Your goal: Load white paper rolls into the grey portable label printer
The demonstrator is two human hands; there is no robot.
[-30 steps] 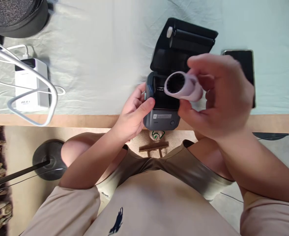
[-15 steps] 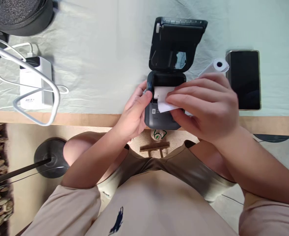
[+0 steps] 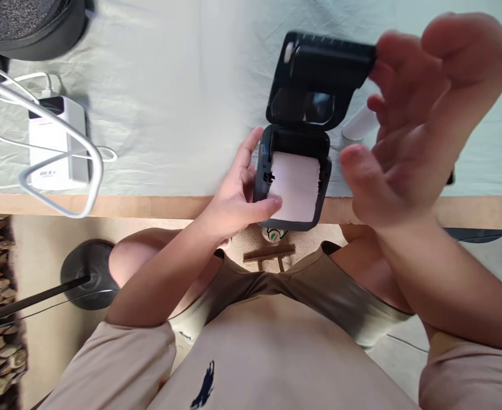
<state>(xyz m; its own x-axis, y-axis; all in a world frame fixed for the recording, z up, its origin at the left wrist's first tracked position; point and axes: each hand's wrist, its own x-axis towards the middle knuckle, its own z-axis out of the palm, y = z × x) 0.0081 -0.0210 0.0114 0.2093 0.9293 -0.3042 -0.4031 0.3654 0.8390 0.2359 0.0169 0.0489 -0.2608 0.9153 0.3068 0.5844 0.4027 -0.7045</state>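
Note:
My left hand (image 3: 238, 196) grips the left side of a small dark portable printer (image 3: 324, 182), its thumb pressing a white paper strip (image 3: 296, 185) down over the printer's front. The strip comes out of the paper bay, whose roll is hidden beneath it. Tilted back at the far side is the raised black lid (image 3: 319, 71) with a clear window. My right hand (image 3: 422, 125) is palm up with fingers spread, its fingertips at the lid's right corner. Behind this hand, a white paper roll (image 3: 357, 122) is partly covered.
A white power bank (image 3: 57, 148) with a looped white cable (image 3: 95, 165) stands at the left. A black round case (image 3: 33, 42) fills the far left corner. Only a dark edge of the phone-like device (image 3: 451, 176) shows past my right wrist. The wooden table edge (image 3: 148, 206) runs in front.
My right hand has let go of the paper and moved up and right to the lid. The strip now lies flat over the printer's front, and my left thumb has shifted onto it.

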